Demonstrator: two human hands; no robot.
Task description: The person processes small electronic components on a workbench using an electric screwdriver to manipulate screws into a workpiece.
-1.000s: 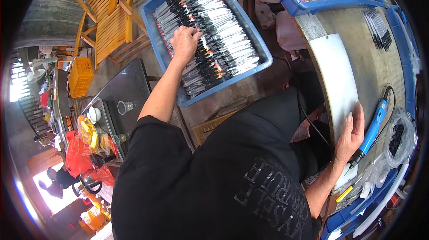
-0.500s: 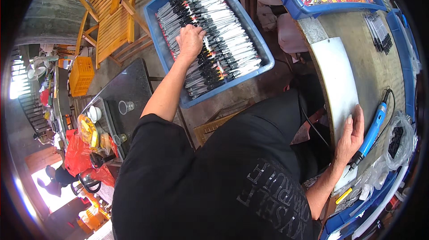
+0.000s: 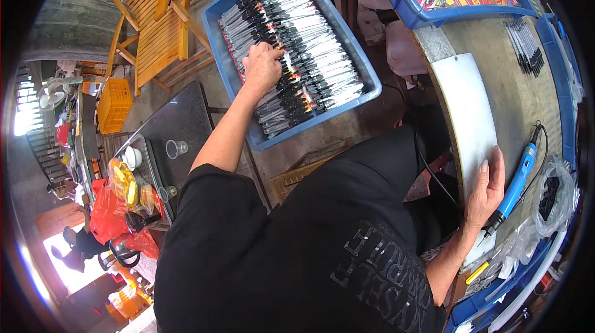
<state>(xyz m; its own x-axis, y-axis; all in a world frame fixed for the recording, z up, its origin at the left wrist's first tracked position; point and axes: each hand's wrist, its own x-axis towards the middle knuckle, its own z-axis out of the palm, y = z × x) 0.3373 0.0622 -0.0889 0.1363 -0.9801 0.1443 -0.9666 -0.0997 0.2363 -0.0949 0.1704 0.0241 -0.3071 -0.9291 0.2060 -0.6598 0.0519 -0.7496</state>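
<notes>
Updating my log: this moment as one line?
left hand: at slim black-and-white pens in blue plastic bin | right hand: on flat white sheet | blue cylindrical screwdriver: beside right hand

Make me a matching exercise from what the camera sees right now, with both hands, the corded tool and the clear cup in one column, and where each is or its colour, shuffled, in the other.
Column one
1. Left hand
2. Right hand
3. Corded tool
4. Clear cup

Column two
A. On the dark tabletop
B. Over the rows of pen-like sticks
C. Blue, with a black end
D. At the white strip

Pairs: 1-B, 2-D, 3-C, 4-A
</notes>
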